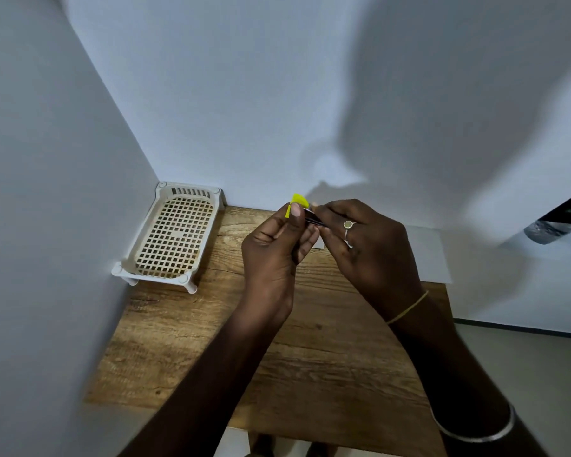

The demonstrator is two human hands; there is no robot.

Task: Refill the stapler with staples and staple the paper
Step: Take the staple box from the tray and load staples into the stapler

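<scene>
Both hands meet above the far middle of the wooden table (277, 357). My left hand (274, 249) grips a small yellow stapler (300, 201), of which only the yellow tip and a dark metal part show between the fingers. My right hand (366, 249) pinches at the dark metal part of the stapler from the right; whether it holds staples is hidden by the fingers. White paper (426, 255) lies on the table at the far right, partly under my right hand.
A cream plastic mesh tray (139, 255) on short legs stands in the far left corner against the white walls. A dark object (561, 219) juts in at the right edge, beyond the table.
</scene>
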